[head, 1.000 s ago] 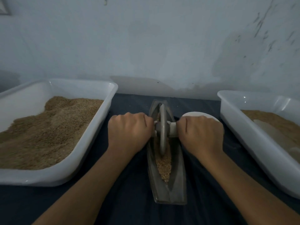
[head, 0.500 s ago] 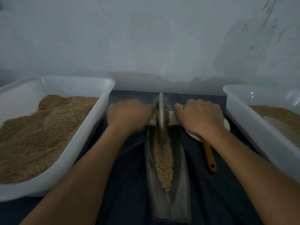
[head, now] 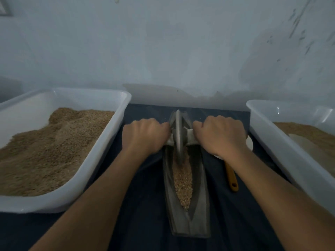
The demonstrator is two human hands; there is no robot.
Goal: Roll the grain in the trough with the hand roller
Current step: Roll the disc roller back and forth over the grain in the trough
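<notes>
The hand roller (head: 178, 134) is kept at the trough's (head: 188, 220) far end, gripped by left hand (head: 144, 135) and right hand (head: 220, 135), as 0.5 s ago

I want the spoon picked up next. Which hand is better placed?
Right. The spoon lies just beside the right hand; the left hand sits across the trough.

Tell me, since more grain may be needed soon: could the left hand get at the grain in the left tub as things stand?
Probably yes. The left tub is open-topped beside the left hand, but that hand grips the roller and must let go first.
</notes>
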